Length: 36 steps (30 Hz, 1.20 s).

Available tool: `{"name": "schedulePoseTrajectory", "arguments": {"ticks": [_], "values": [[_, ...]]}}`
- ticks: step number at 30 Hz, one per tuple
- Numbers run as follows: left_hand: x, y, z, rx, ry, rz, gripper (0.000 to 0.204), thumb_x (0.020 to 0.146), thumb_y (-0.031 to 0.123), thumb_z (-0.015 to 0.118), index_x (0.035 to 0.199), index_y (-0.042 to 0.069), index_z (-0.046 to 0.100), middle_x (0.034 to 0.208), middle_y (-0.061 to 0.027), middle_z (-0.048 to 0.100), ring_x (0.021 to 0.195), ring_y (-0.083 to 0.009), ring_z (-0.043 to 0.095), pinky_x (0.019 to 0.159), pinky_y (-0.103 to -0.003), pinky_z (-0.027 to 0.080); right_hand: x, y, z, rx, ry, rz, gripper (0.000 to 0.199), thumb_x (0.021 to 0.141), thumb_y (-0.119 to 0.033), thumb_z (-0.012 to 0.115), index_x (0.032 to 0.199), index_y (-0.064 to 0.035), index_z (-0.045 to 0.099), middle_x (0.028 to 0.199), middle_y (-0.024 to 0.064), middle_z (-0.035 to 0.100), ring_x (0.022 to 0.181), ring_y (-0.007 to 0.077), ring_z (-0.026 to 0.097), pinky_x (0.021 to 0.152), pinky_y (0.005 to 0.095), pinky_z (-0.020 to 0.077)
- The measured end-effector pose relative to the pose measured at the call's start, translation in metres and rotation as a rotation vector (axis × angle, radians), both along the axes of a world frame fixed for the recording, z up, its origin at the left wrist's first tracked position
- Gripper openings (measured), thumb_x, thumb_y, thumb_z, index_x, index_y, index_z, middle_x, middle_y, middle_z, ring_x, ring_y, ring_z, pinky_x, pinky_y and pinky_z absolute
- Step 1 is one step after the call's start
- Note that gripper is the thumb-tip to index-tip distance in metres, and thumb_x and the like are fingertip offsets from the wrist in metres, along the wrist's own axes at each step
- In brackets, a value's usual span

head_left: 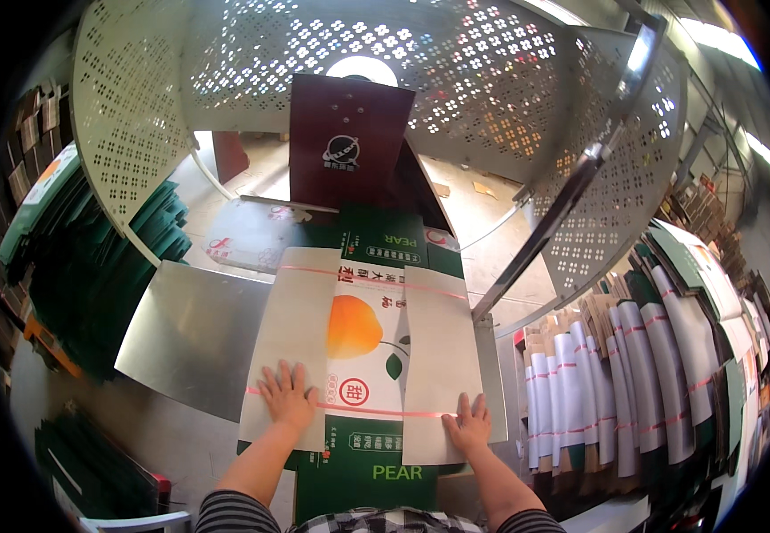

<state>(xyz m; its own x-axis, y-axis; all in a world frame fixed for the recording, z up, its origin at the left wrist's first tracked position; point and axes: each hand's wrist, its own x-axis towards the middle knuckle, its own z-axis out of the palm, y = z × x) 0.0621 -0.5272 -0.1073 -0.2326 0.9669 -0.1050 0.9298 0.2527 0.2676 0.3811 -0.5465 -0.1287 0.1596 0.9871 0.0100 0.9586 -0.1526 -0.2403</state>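
In front of me lies a flat bundle of green and white fruit cartons (365, 391), printed with a large yellow pear. Two plain white cardboard panels show on it, a left panel (289, 311) and a right panel (442, 355). Two pink straps run across the bundle, a far strap (376, 281) and a near strap (385, 412). My left hand (289, 397) rests flat on the left panel, fingers spread, by the near strap. My right hand (468, 426) lies on the right panel near its outer edge, fingers apart, beside that strap's right end. Neither hand holds anything.
Beyond the bundle stands a dark red machine housing (345, 142), ringed by perforated metal guards (474, 98). A slanting metal bar (545, 222) rises at right. A bare metal table (194, 333) extends left. Strapped carton bundles (616, 382) stand right; green carton stacks (91, 275) stand left.
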Motion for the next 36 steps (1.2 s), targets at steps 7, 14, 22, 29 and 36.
{"name": "schedulePoseTrajectory", "arguments": {"ticks": [7, 14, 22, 29, 36], "values": [[0.007, -0.007, -0.010, 0.111, -0.039, 0.013, 0.053, 0.072, 0.038, 0.040, 0.117, 0.015, 0.028, 0.125, -0.0110, 0.017, 0.114, -0.0388, 0.004, 0.091, -0.048, 0.002, 0.007, 0.006, 0.007, -0.010, -0.029, 0.055, 0.060, 0.066, -0.044, 0.047, 0.117, -0.0157, 0.030, 0.122, 0.0195, 0.017, 0.109, 0.0373, 0.021, 0.088, 0.0436, 0.0190], [-0.007, 0.006, -0.012, 0.318, -0.189, -0.165, 0.049, 0.062, 0.035, 0.052, 0.103, 0.009, 0.043, 0.120, -0.0108, 0.026, 0.113, -0.0355, 0.012, 0.091, -0.048, 0.005, -0.013, 0.080, -0.002, 0.217, 0.107, 0.191, 0.055, 0.069, -0.038, 0.044, 0.117, -0.0163, 0.030, 0.123, 0.0142, 0.019, 0.113, 0.0327, 0.016, 0.089, 0.0480, 0.0129], [-0.033, 0.064, 0.004, 0.410, -0.113, -0.408, 0.027, 0.054, 0.031, 0.059, 0.060, 0.006, 0.054, 0.117, -0.0109, 0.032, 0.112, -0.0326, 0.019, 0.091, -0.045, 0.012, -0.075, 0.133, 0.020, -0.082, -0.161, 0.303, 0.051, 0.071, -0.046, 0.037, 0.117, -0.0255, 0.029, 0.126, 0.0080, 0.017, 0.114, 0.0372, 0.009, 0.085, 0.0567, 0.0057], [-0.031, 0.086, -0.013, 0.335, -0.224, -0.503, 0.028, 0.058, 0.030, 0.057, 0.048, 0.005, 0.054, 0.113, -0.0111, 0.038, 0.111, -0.0297, 0.024, 0.092, -0.043, 0.014, -0.092, 0.171, 0.020, -0.010, -0.190, 0.318, 0.053, 0.069, -0.047, 0.040, 0.116, -0.0240, 0.030, 0.124, 0.0085, 0.019, 0.112, 0.0411, 0.009, 0.085, 0.0564, 0.0071], [-0.020, 0.100, -0.006, 0.303, -0.180, -0.471, 0.050, 0.061, 0.033, 0.054, 0.103, 0.008, 0.043, 0.117, -0.0098, 0.033, 0.112, -0.0270, 0.022, 0.091, -0.043, 0.014, -0.094, 0.183, 0.018, -0.020, -0.146, 0.338, 0.060, 0.066, -0.051, 0.042, 0.117, -0.0225, 0.029, 0.125, 0.0073, 0.020, 0.113, 0.0390, 0.010, 0.087, 0.0547, 0.0073]]}}
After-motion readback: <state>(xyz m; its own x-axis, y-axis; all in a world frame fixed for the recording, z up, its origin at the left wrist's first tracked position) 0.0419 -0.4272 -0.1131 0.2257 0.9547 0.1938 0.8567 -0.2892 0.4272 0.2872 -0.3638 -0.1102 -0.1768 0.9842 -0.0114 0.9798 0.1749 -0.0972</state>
